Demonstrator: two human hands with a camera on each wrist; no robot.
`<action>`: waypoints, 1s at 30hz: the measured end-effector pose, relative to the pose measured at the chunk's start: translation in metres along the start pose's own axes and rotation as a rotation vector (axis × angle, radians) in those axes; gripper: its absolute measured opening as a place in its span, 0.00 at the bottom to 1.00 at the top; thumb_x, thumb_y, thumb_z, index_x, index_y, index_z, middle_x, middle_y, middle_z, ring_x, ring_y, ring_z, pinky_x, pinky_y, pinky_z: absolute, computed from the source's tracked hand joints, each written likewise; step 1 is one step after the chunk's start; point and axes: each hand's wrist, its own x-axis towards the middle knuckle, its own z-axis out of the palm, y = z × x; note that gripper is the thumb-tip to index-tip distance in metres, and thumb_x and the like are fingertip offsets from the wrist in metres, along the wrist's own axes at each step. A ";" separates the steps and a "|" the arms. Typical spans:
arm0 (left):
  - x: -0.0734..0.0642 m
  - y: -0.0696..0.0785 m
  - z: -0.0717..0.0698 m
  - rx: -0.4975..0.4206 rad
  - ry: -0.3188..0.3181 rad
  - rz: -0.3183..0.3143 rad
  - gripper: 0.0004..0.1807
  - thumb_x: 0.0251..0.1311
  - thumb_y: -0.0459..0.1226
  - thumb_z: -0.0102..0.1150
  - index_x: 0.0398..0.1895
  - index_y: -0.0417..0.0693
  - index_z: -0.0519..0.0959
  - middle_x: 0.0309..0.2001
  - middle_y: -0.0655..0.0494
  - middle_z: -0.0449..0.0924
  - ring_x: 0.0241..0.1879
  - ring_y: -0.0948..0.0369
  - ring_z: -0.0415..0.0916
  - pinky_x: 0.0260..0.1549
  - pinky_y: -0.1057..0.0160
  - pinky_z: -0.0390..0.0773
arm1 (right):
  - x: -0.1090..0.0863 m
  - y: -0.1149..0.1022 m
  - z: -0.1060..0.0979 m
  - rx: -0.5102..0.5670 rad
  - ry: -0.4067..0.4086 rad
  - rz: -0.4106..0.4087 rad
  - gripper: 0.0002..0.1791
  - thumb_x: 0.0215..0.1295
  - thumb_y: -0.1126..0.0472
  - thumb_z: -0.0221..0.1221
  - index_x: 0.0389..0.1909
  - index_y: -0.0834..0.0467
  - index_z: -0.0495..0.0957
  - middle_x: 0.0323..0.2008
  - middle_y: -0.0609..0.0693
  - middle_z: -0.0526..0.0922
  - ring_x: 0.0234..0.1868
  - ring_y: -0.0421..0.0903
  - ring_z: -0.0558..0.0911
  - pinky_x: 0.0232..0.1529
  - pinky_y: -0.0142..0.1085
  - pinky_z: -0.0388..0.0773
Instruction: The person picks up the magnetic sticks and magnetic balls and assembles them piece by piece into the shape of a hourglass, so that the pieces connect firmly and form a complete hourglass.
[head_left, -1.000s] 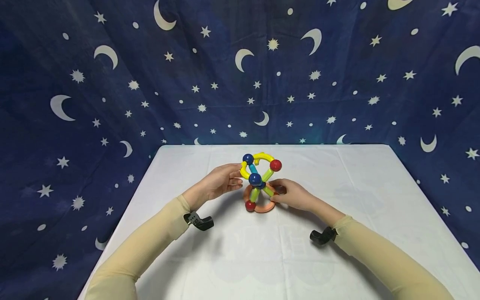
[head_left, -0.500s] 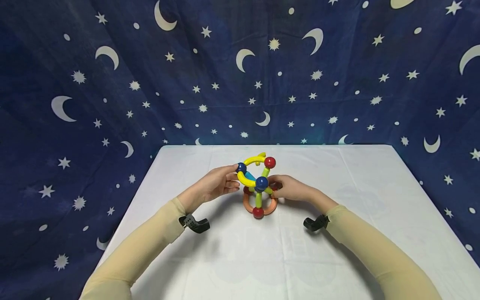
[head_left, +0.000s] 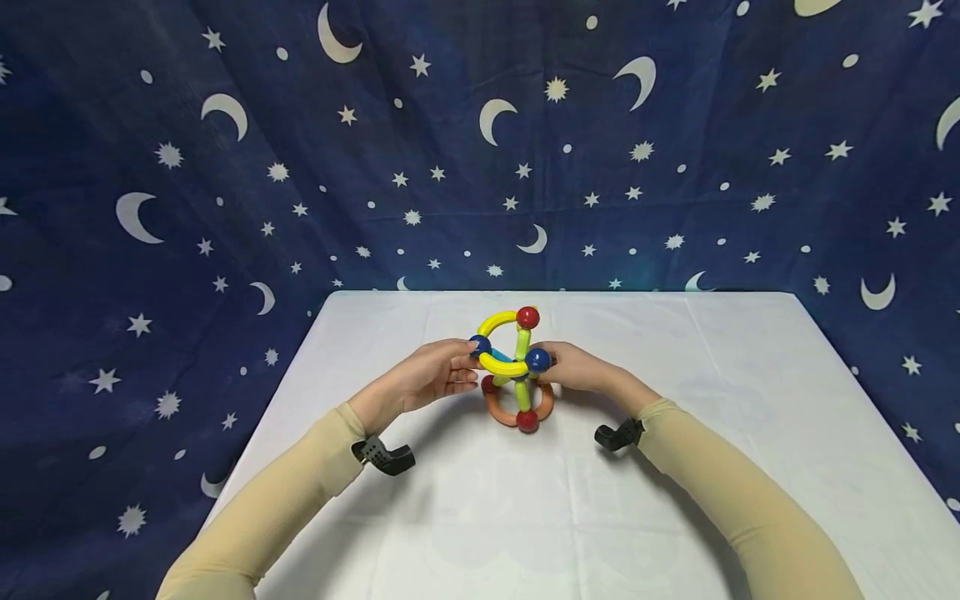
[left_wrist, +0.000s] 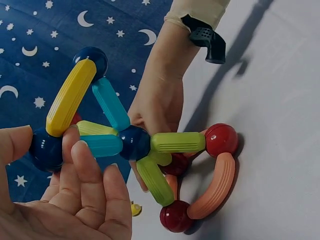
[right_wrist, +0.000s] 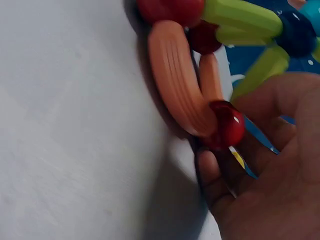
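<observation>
A magnetic ball-and-stick structure stands on the table in the head view. Its base is a ring of orange curved sticks (head_left: 498, 408) joined by red balls. Lime sticks (left_wrist: 177, 142) rise from it to a dark blue centre ball (left_wrist: 134, 143). Above are turquoise sticks (left_wrist: 111, 104), yellow curved sticks (head_left: 502, 367), blue balls and a red ball (head_left: 528, 317). My left hand (head_left: 427, 375) pinches the upper left blue ball (left_wrist: 45, 150) between thumb and fingers. My right hand (head_left: 581, 367) grips the base's right side, fingers around a red ball (right_wrist: 230, 125) and against a lime stick.
A white cloth covers the table (head_left: 465, 508). Behind it hangs a dark blue curtain (head_left: 450, 125) with moons and stars. A small yellow piece (left_wrist: 135, 208) shows beyond the structure. Each wrist carries a black camera mount (head_left: 386, 456).
The structure has turned: its front blue ball swung right and the upper red ball left. My left hand now pinches the blue ball; the right hand moved slightly left with the base.
</observation>
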 end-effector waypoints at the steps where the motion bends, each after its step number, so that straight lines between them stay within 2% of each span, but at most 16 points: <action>1: 0.000 0.000 0.000 -0.001 0.001 0.001 0.18 0.75 0.43 0.55 0.58 0.41 0.74 0.38 0.54 0.83 0.36 0.59 0.81 0.47 0.60 0.83 | 0.001 0.000 -0.002 -0.002 0.011 0.003 0.26 0.64 0.63 0.61 0.64 0.63 0.75 0.53 0.54 0.83 0.50 0.50 0.78 0.55 0.44 0.75; 3: 0.000 0.000 0.001 0.000 0.002 0.005 0.18 0.74 0.43 0.55 0.58 0.41 0.74 0.38 0.53 0.83 0.36 0.59 0.81 0.48 0.60 0.83 | 0.004 0.001 -0.008 -0.011 0.063 0.013 0.24 0.66 0.61 0.58 0.63 0.61 0.77 0.55 0.55 0.83 0.51 0.51 0.78 0.53 0.44 0.76; 5: 0.000 0.000 0.002 -0.001 0.001 0.009 0.18 0.74 0.43 0.55 0.58 0.41 0.74 0.39 0.53 0.83 0.36 0.59 0.81 0.48 0.60 0.83 | 0.008 0.002 -0.013 -0.046 0.149 0.028 0.22 0.69 0.62 0.55 0.62 0.61 0.78 0.56 0.56 0.83 0.52 0.54 0.78 0.52 0.47 0.77; 8: 0.000 -0.001 0.002 -0.001 -0.002 0.016 0.19 0.74 0.44 0.56 0.59 0.40 0.74 0.39 0.53 0.83 0.36 0.59 0.81 0.48 0.60 0.83 | 0.019 0.004 -0.020 -0.201 0.285 0.044 0.21 0.71 0.65 0.50 0.62 0.60 0.79 0.60 0.57 0.80 0.59 0.57 0.76 0.59 0.53 0.73; 10: 0.000 -0.001 0.001 -0.003 -0.001 0.018 0.20 0.74 0.44 0.56 0.59 0.40 0.74 0.39 0.53 0.83 0.36 0.59 0.81 0.48 0.60 0.83 | 0.028 0.005 -0.022 -0.345 0.326 0.050 0.24 0.72 0.66 0.48 0.66 0.60 0.76 0.66 0.57 0.76 0.66 0.59 0.71 0.66 0.56 0.67; 13: -0.001 -0.002 0.002 -0.002 0.002 0.020 0.19 0.73 0.44 0.56 0.58 0.40 0.74 0.40 0.52 0.83 0.35 0.60 0.81 0.48 0.60 0.83 | 0.043 0.008 -0.023 -0.569 0.305 0.034 0.29 0.71 0.69 0.48 0.72 0.58 0.71 0.74 0.57 0.66 0.75 0.60 0.61 0.72 0.59 0.57; 17: -0.001 -0.003 0.003 -0.001 0.008 0.016 0.19 0.73 0.44 0.57 0.58 0.41 0.74 0.40 0.53 0.82 0.36 0.60 0.81 0.48 0.60 0.82 | 0.058 0.009 -0.023 -0.734 0.212 0.037 0.32 0.72 0.68 0.51 0.76 0.52 0.66 0.79 0.54 0.58 0.79 0.61 0.51 0.74 0.61 0.51; 19: 0.001 -0.004 0.003 -0.002 0.008 0.013 0.19 0.73 0.44 0.57 0.58 0.41 0.74 0.40 0.53 0.82 0.36 0.59 0.81 0.49 0.59 0.82 | 0.060 0.008 -0.023 -0.766 0.174 0.064 0.32 0.73 0.68 0.52 0.77 0.49 0.66 0.79 0.53 0.57 0.80 0.60 0.49 0.74 0.60 0.50; 22: 0.002 -0.005 0.003 -0.002 0.010 0.014 0.19 0.73 0.44 0.57 0.58 0.41 0.74 0.40 0.52 0.82 0.36 0.59 0.81 0.49 0.59 0.82 | 0.062 0.006 -0.023 -0.781 0.143 0.095 0.32 0.72 0.68 0.54 0.76 0.51 0.67 0.78 0.52 0.59 0.80 0.60 0.48 0.75 0.59 0.49; 27: 0.001 -0.004 0.002 0.003 0.013 0.020 0.19 0.73 0.44 0.56 0.58 0.41 0.74 0.39 0.54 0.82 0.36 0.59 0.81 0.49 0.58 0.82 | 0.056 0.006 -0.026 -0.835 0.134 0.096 0.30 0.72 0.68 0.54 0.74 0.56 0.69 0.75 0.56 0.65 0.78 0.62 0.53 0.74 0.60 0.52; 30: 0.000 -0.002 0.001 0.005 0.011 0.027 0.19 0.73 0.44 0.56 0.59 0.41 0.74 0.39 0.53 0.82 0.36 0.59 0.81 0.49 0.59 0.82 | 0.046 0.008 -0.029 -0.896 0.145 0.091 0.29 0.72 0.67 0.53 0.73 0.56 0.70 0.73 0.57 0.68 0.76 0.62 0.58 0.73 0.60 0.56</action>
